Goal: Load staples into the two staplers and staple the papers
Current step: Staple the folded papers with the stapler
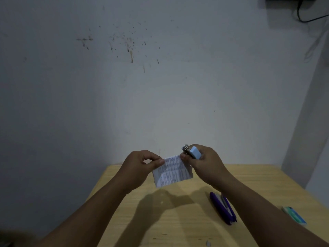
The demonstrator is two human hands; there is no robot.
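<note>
A small printed paper (171,171) is held up in the air above the wooden table (178,220). My left hand (142,164) pinches its upper left corner between thumb and fingers. My right hand (204,161) grips a light blue stapler (194,152), whose metal mouth sits at the paper's upper right corner. A purple stapler (222,207) lies hinged wide on the table to the right, below my right forearm.
A teal staple box (293,215) lies near the table's right edge. A small strip of staples (208,243) rests at the bottom edge of the view. A stained wall rises behind the table's far edge.
</note>
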